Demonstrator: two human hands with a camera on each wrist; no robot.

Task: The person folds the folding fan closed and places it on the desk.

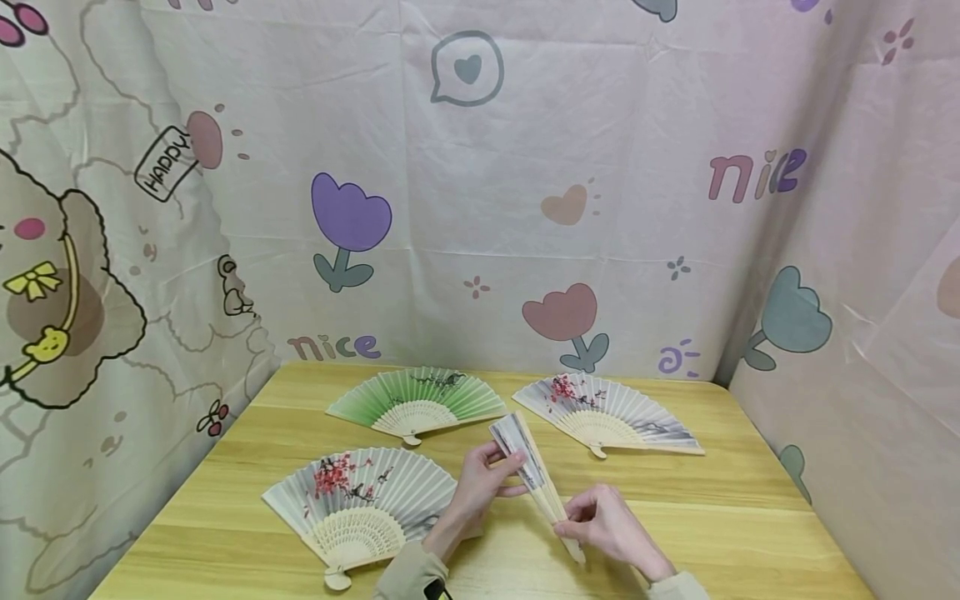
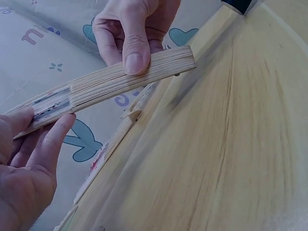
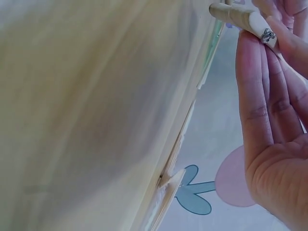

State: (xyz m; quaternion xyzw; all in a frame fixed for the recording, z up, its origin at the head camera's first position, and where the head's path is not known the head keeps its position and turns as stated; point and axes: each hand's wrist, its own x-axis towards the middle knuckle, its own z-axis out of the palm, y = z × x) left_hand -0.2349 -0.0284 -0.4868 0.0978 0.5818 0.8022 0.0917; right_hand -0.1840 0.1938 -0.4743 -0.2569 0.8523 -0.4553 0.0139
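Observation:
Between my two hands a folding fan (image 1: 542, 483) is folded up into a narrow stack of pale wooden ribs with a strip of grey printed fabric. My left hand (image 1: 483, 483) grips its upper, fabric end, thumb on one face and fingers behind. Lower down, my right hand (image 1: 606, 525) pinches the bare ribs near the pivot end, its thumb (image 2: 134, 57) flat on the ribs in the left wrist view. A small metal rivet (image 3: 267, 35) shows at the pivot in the right wrist view. The fan is held tilted above the table (image 1: 660, 533).
Three spread fans lie on the table: a green one (image 1: 420, 400) at the back, a grey one with red blossoms (image 1: 600, 412) at back right, and a similar grey fan (image 1: 360, 508) at front left, partly behind my left forearm. Printed cloth (image 1: 480, 167) hangs behind the table.

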